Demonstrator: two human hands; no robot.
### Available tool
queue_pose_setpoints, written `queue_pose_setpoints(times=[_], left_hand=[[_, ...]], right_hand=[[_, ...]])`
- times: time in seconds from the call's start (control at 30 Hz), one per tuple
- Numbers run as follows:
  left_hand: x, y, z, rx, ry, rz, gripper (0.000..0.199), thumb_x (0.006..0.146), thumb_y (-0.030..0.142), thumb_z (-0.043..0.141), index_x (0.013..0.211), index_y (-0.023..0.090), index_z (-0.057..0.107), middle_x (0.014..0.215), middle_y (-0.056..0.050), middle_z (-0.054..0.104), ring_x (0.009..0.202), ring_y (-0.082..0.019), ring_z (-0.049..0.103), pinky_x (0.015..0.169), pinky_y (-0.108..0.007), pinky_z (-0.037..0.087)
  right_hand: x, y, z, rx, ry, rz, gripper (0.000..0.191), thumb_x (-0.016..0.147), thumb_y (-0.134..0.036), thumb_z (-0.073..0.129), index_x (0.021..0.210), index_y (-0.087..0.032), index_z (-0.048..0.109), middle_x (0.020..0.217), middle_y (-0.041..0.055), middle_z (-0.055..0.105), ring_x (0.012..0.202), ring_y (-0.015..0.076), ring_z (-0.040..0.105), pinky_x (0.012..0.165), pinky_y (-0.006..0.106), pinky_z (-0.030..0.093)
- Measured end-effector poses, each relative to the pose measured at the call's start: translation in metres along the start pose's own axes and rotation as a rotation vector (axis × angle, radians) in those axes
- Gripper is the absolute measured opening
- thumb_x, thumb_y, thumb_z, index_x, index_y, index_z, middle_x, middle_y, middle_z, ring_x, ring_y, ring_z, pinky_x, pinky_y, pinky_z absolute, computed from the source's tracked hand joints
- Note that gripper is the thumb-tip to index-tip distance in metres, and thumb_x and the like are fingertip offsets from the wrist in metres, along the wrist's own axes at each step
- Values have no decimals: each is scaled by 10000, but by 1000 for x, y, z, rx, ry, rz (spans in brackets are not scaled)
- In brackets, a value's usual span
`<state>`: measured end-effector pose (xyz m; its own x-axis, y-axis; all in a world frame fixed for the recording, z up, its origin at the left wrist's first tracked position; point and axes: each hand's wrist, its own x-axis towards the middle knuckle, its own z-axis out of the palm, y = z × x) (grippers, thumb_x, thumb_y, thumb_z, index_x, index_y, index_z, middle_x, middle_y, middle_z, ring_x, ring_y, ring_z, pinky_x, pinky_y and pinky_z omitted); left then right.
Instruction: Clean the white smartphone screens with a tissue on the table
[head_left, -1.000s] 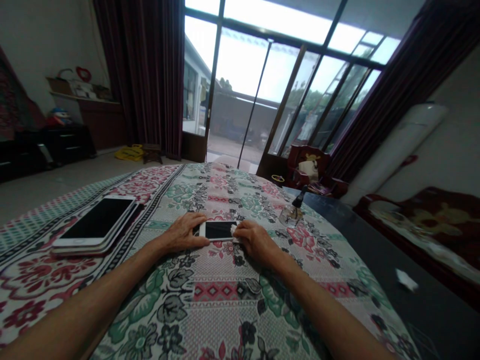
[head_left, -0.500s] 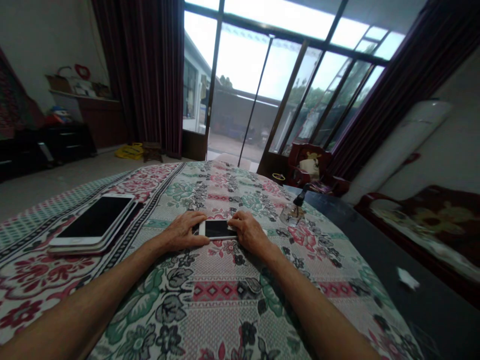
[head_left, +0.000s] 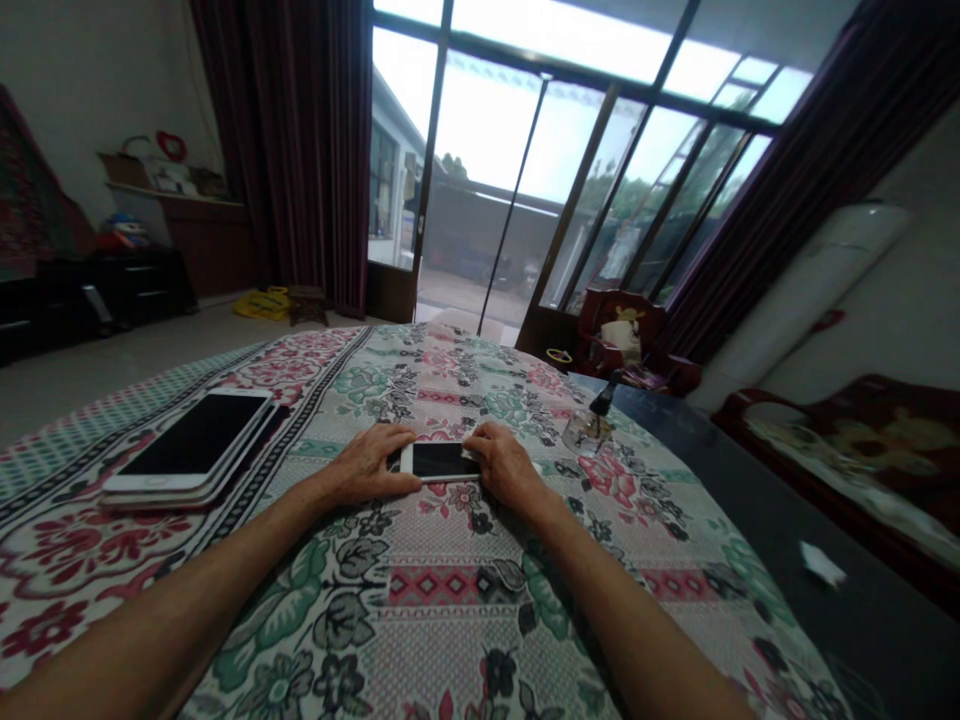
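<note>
A white phone with a dark screen (head_left: 444,460) lies sideways on the patterned tablecloth (head_left: 435,650), in the middle of the view. My left hand (head_left: 373,462) grips its left end, thumb along the near edge and fingers at the far edge. At the right end, my right hand (head_left: 504,462) has its fingers bent together over the screen, with a small whitish bit of something under the fingertips, too small to name. A stack of white phones (head_left: 191,440) lies on the cloth to the left, the top one screen up.
A glass bottle with a black top (head_left: 591,425) stands beyond my right hand. A crumpled white piece (head_left: 823,565) lies on the dark surface at the right. Farther off are a wooden chair (head_left: 622,325), a yellow bag (head_left: 262,303) and glass doors.
The view has shifted very slightly. My right fingers have moved a little to the right over the screen; my left hand keeps its hold on the phone.
</note>
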<state>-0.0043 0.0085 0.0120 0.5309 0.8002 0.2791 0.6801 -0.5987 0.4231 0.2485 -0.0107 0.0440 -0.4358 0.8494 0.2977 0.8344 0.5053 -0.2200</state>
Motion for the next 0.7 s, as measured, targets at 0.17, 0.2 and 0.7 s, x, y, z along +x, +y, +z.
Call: queue_pose_setpoints(times=[0.17,0.2,0.7], left_hand=[[0,-1,1,8,-6,0,596,739,528,644,1257,238,581,1362,-108,548,1255,-318,474,1065,-466,355],[0,-1,1,14,-9,0,598,741,529,639,1260,239,577,1362,-106,547,1256,-315,471,1063,-463,355],[0,-1,1,43,-11,4,607,748,539,638,1258,216,569,1370,-114,536,1257,-312,469,1068,-451,361]], right_hand=[[6,-7,6,-36,-6,-70,290,868,-26,475,961,-154,719,1017,89,619,944,185,509,830,269,401],[5,-9,6,-30,-7,-87,294,866,-21,475,959,-157,718,1012,85,623,937,182,511,827,269,403],[-7,-13,4,96,25,-156,268,879,-52,503,979,-168,722,1015,75,675,947,179,568,875,302,439]])
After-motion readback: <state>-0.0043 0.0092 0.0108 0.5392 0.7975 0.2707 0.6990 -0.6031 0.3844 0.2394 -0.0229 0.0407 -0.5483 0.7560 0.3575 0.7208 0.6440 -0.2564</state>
